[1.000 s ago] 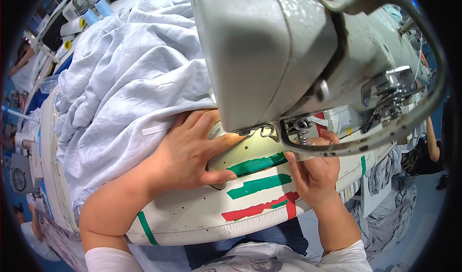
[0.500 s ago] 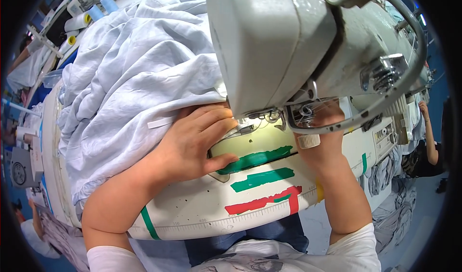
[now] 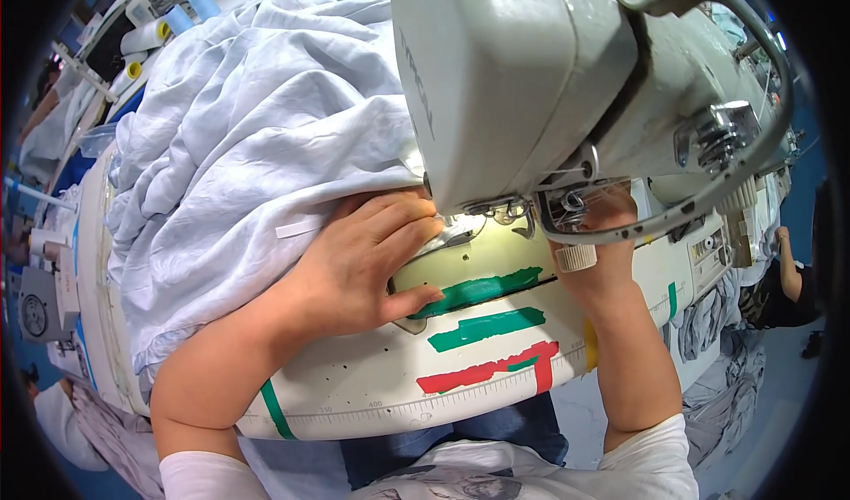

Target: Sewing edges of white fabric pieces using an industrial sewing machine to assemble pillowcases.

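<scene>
A light blue-white cloth (image 3: pixel 257 137) lies in a rumpled heap left of the sewing machine head (image 3: pixel 496 84). My left hand (image 3: pixel 372 257) rests flat at the cloth's near edge, left of the needle area. Its thumb sticks out, apart from the other fingers, over the bed plate (image 3: pixel 496 257); some fingertips pass under cloth or out of sight beside the head. My right hand (image 3: pixel 611 212) is beyond the metal guard and thread parts, right of the needle. The machine hides most of its fingers, so what they touch cannot be seen.
Green tape (image 3: pixel 487 330) and red tape (image 3: pixel 487 367) mark the white table (image 3: pixel 345 385), with a ruler scale along its front edge. Thread cones (image 3: pixel 204 4) stand at the far left. Other people's arms (image 3: pixel 788 265) show at both sides, near more fabric (image 3: pixel 730 394).
The machine, cloth and hands appear shifted slightly right in the picture. Both hands keep nearly the same places and poses beside the needle area.
</scene>
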The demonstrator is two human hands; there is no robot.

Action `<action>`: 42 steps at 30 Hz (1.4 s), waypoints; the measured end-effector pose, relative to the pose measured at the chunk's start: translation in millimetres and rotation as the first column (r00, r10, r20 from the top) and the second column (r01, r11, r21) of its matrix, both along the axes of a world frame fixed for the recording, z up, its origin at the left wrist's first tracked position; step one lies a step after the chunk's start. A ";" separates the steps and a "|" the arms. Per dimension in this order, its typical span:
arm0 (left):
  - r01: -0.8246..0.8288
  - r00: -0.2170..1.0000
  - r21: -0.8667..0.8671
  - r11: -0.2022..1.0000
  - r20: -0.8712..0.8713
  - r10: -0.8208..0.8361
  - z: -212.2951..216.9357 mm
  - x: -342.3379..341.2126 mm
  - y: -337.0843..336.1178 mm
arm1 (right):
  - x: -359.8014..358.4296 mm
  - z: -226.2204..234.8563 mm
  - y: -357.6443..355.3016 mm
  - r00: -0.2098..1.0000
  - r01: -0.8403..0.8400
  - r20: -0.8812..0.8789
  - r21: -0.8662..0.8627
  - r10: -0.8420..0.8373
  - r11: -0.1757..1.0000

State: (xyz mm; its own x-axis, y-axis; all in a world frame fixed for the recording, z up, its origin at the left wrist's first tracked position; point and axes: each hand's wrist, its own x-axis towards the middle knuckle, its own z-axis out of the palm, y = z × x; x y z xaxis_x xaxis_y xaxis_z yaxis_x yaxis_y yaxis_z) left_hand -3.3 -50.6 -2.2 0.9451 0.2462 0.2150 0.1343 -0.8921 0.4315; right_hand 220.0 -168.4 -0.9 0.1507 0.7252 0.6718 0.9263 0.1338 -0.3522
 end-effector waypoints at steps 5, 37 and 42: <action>0.010 1.000 0.003 1.000 0.011 -0.010 -0.7 0.3 0.1 | 2.4 -1.2 3.3 1.000 -0.013 0.005 0.025 0.012 1.000; -0.404 0.914 0.037 0.914 0.062 0.402 8.1 -151.4 -60.3 | -47.1 8.5 -101.0 0.999 -0.050 -0.011 -0.271 0.049 0.961; -0.499 0.866 0.196 0.844 0.116 0.486 11.9 -164.2 -64.3 | -73.7 13.9 -114.5 0.988 -0.150 -0.066 -0.288 0.137 0.946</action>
